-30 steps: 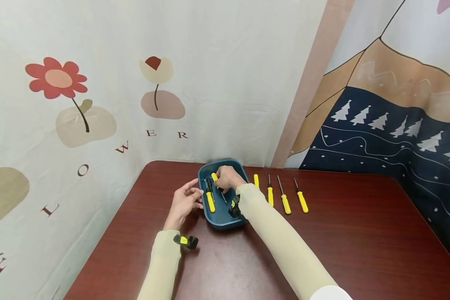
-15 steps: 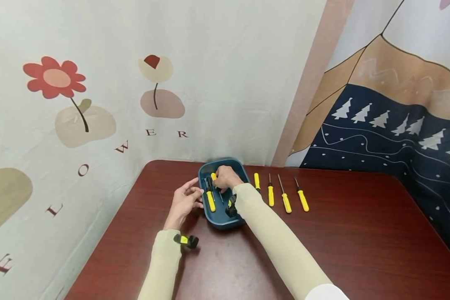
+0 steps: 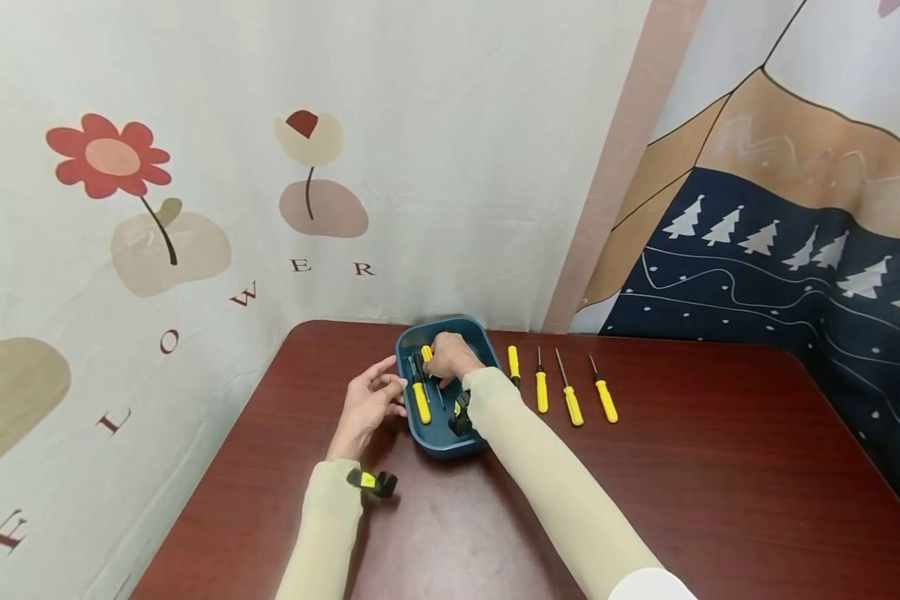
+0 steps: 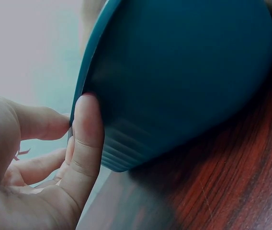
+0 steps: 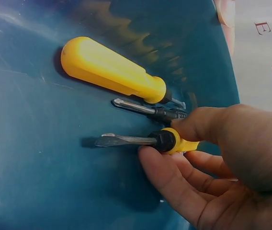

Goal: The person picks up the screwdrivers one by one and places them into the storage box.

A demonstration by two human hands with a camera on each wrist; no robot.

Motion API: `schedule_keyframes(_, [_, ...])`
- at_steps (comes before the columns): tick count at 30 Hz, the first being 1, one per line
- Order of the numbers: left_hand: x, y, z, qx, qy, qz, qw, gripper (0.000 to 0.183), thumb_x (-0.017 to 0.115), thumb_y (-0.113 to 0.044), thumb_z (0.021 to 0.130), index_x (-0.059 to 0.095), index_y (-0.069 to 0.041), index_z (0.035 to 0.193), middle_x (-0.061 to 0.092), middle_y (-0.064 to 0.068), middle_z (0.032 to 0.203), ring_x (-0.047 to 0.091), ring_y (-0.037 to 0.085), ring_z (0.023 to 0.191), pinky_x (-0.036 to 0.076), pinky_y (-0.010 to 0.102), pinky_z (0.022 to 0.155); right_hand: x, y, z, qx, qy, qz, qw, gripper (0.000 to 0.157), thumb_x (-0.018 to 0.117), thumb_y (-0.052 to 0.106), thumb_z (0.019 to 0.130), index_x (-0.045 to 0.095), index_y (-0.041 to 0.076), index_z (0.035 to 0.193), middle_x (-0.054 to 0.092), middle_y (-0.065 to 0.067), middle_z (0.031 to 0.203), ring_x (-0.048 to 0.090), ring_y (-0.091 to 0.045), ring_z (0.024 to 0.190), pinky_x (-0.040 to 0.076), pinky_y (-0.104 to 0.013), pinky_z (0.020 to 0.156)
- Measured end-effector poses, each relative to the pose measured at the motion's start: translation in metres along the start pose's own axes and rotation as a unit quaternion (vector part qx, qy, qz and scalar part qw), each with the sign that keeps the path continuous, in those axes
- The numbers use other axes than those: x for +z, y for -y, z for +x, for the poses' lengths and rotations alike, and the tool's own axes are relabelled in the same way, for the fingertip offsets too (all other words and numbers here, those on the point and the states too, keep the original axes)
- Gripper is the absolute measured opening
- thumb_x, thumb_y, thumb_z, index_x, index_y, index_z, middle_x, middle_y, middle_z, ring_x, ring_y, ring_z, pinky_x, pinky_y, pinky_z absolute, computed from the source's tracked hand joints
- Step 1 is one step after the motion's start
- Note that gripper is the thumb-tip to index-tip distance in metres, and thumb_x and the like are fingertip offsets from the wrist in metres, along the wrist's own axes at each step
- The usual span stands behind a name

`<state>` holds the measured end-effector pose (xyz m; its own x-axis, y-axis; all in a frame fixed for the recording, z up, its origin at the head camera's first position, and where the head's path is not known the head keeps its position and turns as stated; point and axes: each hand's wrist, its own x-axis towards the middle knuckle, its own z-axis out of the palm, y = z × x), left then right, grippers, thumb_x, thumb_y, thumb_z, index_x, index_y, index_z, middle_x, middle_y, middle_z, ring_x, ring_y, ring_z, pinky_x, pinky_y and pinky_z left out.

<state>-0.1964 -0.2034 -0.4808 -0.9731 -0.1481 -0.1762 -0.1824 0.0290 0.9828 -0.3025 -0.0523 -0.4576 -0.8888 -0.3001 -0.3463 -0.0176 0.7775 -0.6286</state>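
A blue plastic tray (image 3: 450,443) stands at the back of the table. My left hand (image 3: 367,408) pinches its left rim; in the left wrist view, the fingertips (image 4: 89,112) lie against the tray's wall. Inside the tray, my right hand (image 3: 453,357) holds a flat-blade screwdriver (image 5: 164,140) by its yellow handle near the black collar. The blade sits just over the tray floor; whether it touches is unclear. Beside it lie another yellow-handled screwdriver (image 5: 112,69) and a dark-handled screwdriver (image 5: 133,105) with a cross-shaped tip. The palm hides part of the held handle.
Right of the tray, several yellow-handled screwdrivers (image 3: 572,404) lie in a row on the reddish-brown table (image 3: 690,467). A printed curtain (image 3: 450,167) hangs right behind the table's back edge.
My right hand has shifted slightly left inside the tray, and the screwdriver's blade has moved left with it, closer to the other two. My left hand has stayed at the rim.
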Motion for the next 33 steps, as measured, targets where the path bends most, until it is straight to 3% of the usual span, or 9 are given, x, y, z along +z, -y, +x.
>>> schedule_keyframes(16, [-0.0004,-0.0001,0.0002,0.000,-0.002,-0.001,1.0000,0.055,0.066,-0.005,0.098,0.051,-0.013,0.150,0.060,0.002,0.095,0.061,0.014,0.068,0.061,0.028,0.057,-0.0003,0.0011,0.0000,0.006,0.006,-0.004,1.000,0.017,0.072,0.017,0.096,0.068,0.005,0.085,0.065,-0.010,0.083,0.074,-0.019,0.062,0.064,-0.031,0.062])
schedule_keyframes(23, [0.0000,-0.0003,-0.0001,0.003,-0.001,-0.002,1.0000,0.054,0.066,-0.004,0.098,0.051,-0.012,0.150,0.060,0.002,0.094,0.061,0.014,0.068,0.061,0.028,0.058,-0.0006,-0.0025,-0.0021,-0.016,0.004,0.000,1.000,0.021,0.072,0.020,0.096,0.070,0.006,0.080,0.061,-0.007,0.075,0.074,-0.021,0.066,0.065,-0.032,0.065])
schedule_keyframes(27, [0.0001,-0.0011,-0.0004,-0.001,-0.002,-0.004,1.0000,0.055,0.066,-0.003,0.098,0.051,-0.011,0.150,0.059,0.003,0.095,0.061,0.014,0.068,0.061,0.028,0.058,-0.0016,-0.0041,-0.0052,-0.031,0.006,0.005,1.000,0.020,0.071,0.021,0.097,0.071,0.006,0.083,0.060,-0.005,0.073,0.073,-0.021,0.069,0.065,-0.032,0.067])
schedule_keyframes(33, [0.0005,-0.0009,0.0007,-0.004,-0.003,-0.004,1.0000,0.055,0.066,-0.004,0.098,0.051,-0.011,0.150,0.060,0.003,0.095,0.060,0.015,0.068,0.061,0.027,0.057,-0.0021,-0.0050,-0.0072,-0.036,0.005,0.011,0.999,0.018,0.073,0.023,0.096,0.068,0.006,0.096,0.063,-0.007,0.085,0.072,-0.022,0.075,0.065,-0.031,0.068])
